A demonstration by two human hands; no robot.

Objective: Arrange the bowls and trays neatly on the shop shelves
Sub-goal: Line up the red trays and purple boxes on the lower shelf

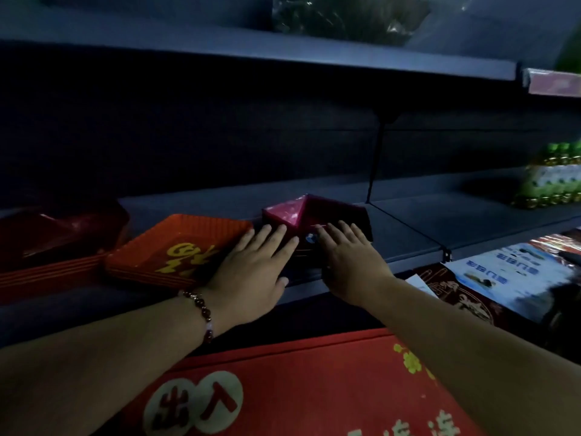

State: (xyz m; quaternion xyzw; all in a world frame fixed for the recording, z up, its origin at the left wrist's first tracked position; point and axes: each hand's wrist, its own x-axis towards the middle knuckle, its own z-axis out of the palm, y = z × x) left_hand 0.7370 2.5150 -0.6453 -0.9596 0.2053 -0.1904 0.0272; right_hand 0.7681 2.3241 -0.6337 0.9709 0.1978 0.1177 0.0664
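Dark-red square tray (317, 215) sits mid-shelf (440, 221), at three o'clock of the orange tray stack (176, 250). Left hand (254, 262) and right hand (349, 262) press flat-fingered against its near edge, gripping nothing.

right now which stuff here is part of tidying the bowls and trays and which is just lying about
Job:
dark pink square plastic tray stack, both hands flat on it
orange ribbed tray with yellow characters
dark red tray stack
dark grey shelf

Lying about:
green-capped bottle pack
red doormat with printed characters
printed packets
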